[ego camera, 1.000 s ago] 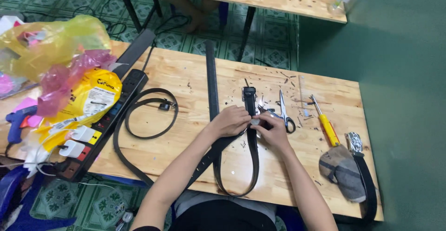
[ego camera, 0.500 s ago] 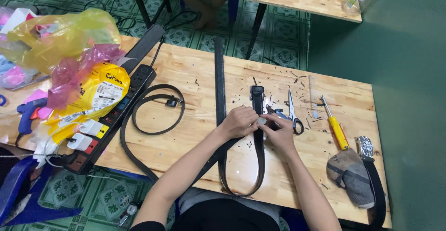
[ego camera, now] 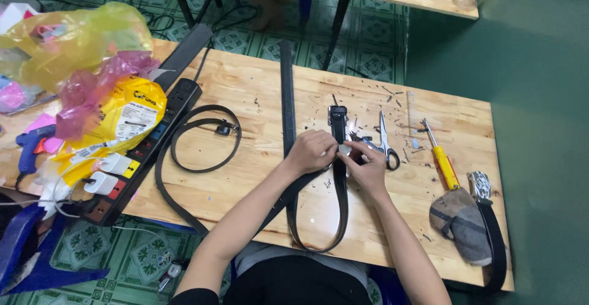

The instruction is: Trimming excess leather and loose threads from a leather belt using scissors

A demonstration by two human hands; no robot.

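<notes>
Little has moved since the earlier frames: both hands remain on the black belt (ego camera: 339, 176), and only the viewpoint has shifted slightly.

Left hand (ego camera: 313, 150) and right hand (ego camera: 367, 165) meet over the belt near its buckle end, at the middle of the wooden counter (ego camera: 257, 90). The fingers (ego camera: 330, 147) of the left hand are curled together, pinching the strap; the fingers of the right hand are closed on a small pale piece at the strap, whose kind cannot be told. The belt loops down from the hands toward the near counter edge. Scissors (ego camera: 385, 142) lie just beside the right hand, a yellow-handled screwdriver (ego camera: 442, 158) farther right, a second belt (ego camera: 202, 139) coiled to the left.
</notes>
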